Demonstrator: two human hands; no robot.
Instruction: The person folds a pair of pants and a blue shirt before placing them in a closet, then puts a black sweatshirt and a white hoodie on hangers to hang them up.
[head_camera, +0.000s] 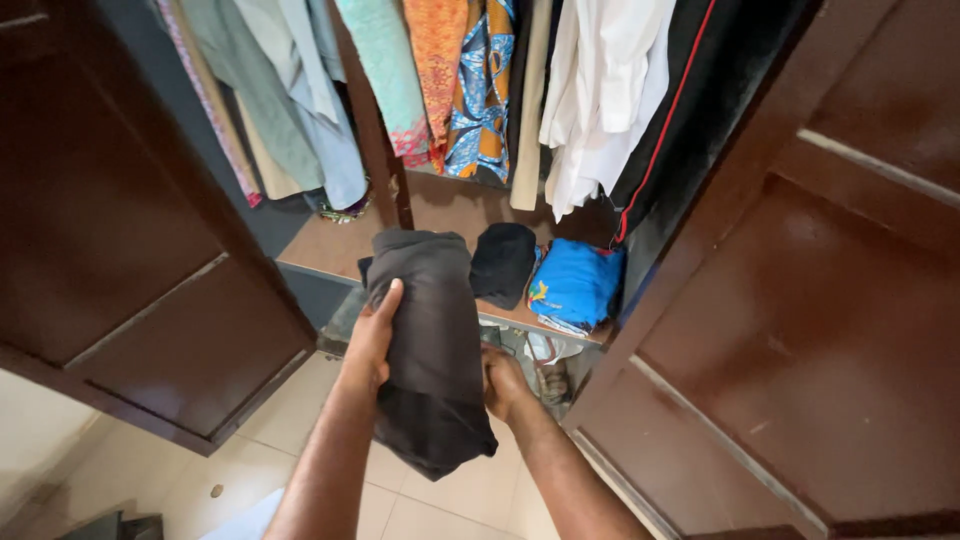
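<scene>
– What are the hands doing?

– The left hand (372, 335) is pressing flat on the side of a folded dark grey cloth (430, 345), with its fingers wrapping around the edge. The right hand (503, 385) is gripping the same cloth from the other side, mostly hiding under it.

– Where is the cloth sitting?

– It is hanging in the air between the two hands, over the pale floor tiles (420, 500), and its top end is reaching the wooden shelf (330, 245) of the open wardrobe.

– What is lying behind it?

– A folded black cloth (503, 262) is lying on the shelf just beside it, and a folded blue cloth (577, 285) is sitting next to that. Farther back, a white shirt (600, 90) and an orange and blue patterned garment (470, 80) are hanging from above.
</scene>
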